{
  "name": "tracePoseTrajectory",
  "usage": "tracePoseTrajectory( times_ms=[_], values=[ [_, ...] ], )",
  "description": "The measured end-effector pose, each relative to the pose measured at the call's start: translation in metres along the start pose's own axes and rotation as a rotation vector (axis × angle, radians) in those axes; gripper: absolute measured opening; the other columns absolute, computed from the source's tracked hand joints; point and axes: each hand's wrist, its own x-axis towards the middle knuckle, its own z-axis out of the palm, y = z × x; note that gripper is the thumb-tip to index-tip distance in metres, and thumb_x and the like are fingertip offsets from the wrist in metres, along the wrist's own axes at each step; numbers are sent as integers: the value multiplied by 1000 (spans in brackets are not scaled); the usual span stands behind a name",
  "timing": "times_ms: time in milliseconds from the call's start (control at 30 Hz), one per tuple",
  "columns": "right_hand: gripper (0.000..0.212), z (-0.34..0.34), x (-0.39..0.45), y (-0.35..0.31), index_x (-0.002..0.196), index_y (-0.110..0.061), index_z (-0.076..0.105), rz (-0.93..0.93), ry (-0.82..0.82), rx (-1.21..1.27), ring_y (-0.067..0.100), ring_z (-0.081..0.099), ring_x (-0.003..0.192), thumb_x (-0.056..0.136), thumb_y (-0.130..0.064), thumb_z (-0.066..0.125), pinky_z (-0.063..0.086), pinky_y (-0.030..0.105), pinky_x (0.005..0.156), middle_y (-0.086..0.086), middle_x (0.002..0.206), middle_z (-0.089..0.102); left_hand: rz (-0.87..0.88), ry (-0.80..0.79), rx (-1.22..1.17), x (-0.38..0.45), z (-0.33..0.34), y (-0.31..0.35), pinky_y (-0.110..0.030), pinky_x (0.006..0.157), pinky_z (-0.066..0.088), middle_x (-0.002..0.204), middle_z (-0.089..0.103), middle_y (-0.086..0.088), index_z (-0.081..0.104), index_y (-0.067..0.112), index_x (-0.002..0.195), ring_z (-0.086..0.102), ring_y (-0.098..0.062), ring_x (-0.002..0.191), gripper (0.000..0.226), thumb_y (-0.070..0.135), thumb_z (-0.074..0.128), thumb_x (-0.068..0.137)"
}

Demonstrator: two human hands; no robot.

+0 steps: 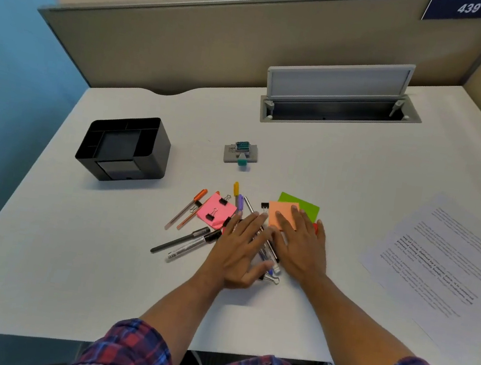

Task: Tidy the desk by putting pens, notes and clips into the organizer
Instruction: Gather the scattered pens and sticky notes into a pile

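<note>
Plaid red-and-blue sleeves [129, 349] are lying nearest the camera, and from them two bare forearms are reaching forward over the white surface [313, 158]. Left hand [239, 250] is lying flat with straight fingers on the heap of pens; its grip is not closing on anything. Right hand [301, 246] is also flat, its fingers resting on the orange square sticky note [279, 214], which is partly covering a green sticky note [307, 205]. Neither hand is holding a thing.

To the left of the hands, a pink sticky note [213, 209] is carrying small black binder clips [223, 201]. Two thin orange-capped pens [187, 212] are lying beside it, their long axis running from near-left to far-right, caps pointing away. A dark grey pen [177, 241] and a clear-barrelled pen [190, 248] are lying lower, nearly along the same diagonal. A purple-capped pen [240, 204] is pointing almost straight away from the person.

The black plastic desk organizer [123, 147] is standing well apart at the far left, with nothing visible in its compartments. I judge the sorting is only beginning: the hands seem to be gathering the heap. The next move is probably calling for closing the fingers around several pens and turning them upright for a tall compartment.
</note>
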Motion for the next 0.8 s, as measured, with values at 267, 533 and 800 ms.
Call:
tracePoseTrajectory(
  times_ms=[267, 533, 800],
  values=[
    [59, -15, 20, 18, 148, -29, 41, -22, 93, 127, 29, 40, 139, 96, -53, 26, 35, 45, 107, 8, 153, 42, -157, -64, -50, 5, 21, 48, -58, 122, 2, 169, -5, -2, -2, 24, 161, -9, -27, 155, 97, 68, 45, 90],
    [76, -1, 28, 28, 156, -38, 20, -73, -87, 58, 24, 7, 153, 90, -74, 10, 9, 45, 122, 1, 167, 11, -109, -179, 90, -13, 17, 33, -57, 123, 6, 168, 14, -8, 23, 18, 159, 5, -30, 155, 72, 54, 33, 98],
    [76, 3, 30, 1, 153, -40, 29, -119, -90, 53, 22, 9, 153, 89, -75, 8, 3, 50, 123, -4, 165, 17, -80, -108, 78, -24, 7, 21, -55, 121, 12, 152, 43, -13, 55, 16, 129, 32, -32, 144, 60, 63, 40, 94]
  ],
)
